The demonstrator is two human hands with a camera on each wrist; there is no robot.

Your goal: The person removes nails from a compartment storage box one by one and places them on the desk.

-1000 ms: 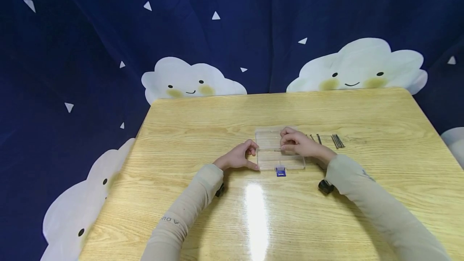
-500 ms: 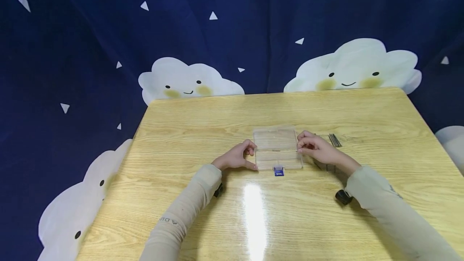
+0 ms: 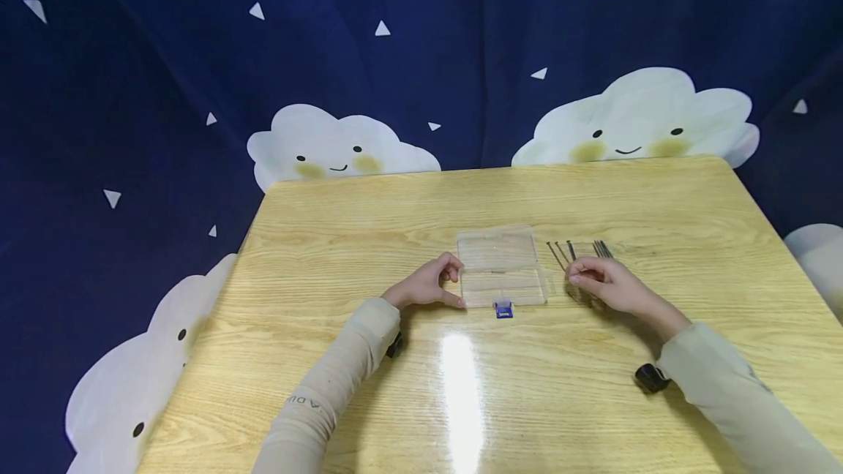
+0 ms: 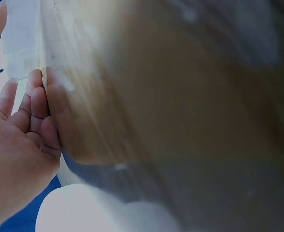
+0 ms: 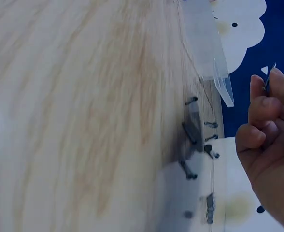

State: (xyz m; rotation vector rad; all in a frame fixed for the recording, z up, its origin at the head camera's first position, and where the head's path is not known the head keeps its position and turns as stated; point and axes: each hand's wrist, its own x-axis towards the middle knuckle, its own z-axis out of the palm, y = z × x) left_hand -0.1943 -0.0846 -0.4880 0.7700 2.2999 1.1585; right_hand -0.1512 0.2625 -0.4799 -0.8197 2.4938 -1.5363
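A clear plastic box (image 3: 503,287) with a blue latch (image 3: 503,309) lies on the table, its lid (image 3: 497,249) folded back. My left hand (image 3: 429,284) holds the box's left end, thumb at the near corner and fingers farther back. In the left wrist view, the left fingers (image 4: 38,106) touch the clear wall. My right hand (image 3: 609,284) is right of the box, above several long, thin screws (image 3: 558,254). In the right wrist view, my right hand (image 5: 272,125) pinches a thin, dark metal screw (image 5: 267,84) between thumb and forefinger. Its far part is hidden.
Several dark screws (image 3: 602,249) lie side by side beyond the right hand. More screws (image 5: 189,133) show in the right wrist view, some blurred. The wooden table (image 3: 356,225) ends at a dark blue curtain (image 3: 461,57) with white clouds.
My right hand has moved from over the open box to the right, above the screws. The left hand has stayed at the box's left end.
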